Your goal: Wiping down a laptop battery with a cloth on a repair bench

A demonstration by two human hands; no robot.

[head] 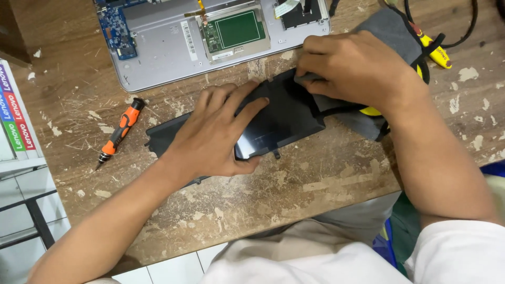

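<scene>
Left hand point(213, 134) – flat on black battery point(284, 118)

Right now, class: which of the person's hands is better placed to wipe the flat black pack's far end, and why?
The right hand: it presses the grey cloth there, while the left hand lies flat across the black pack.

Electronics repair workshop. Worn wooden bench point(326, 179), paint flaked, scratched. Opened laptop chassis point(158, 47) lying upside down, blue circuit board point(117, 29) and green touchpad board point(234, 30) exposed. Small orange-handled screwdriver point(120, 131) beside it. Flat black battery pack point(284, 118) on bench. Yellow-handled tool point(436, 51), black cables point(463, 31) at far edge. Tiled floor point(31, 210) below.
</scene>
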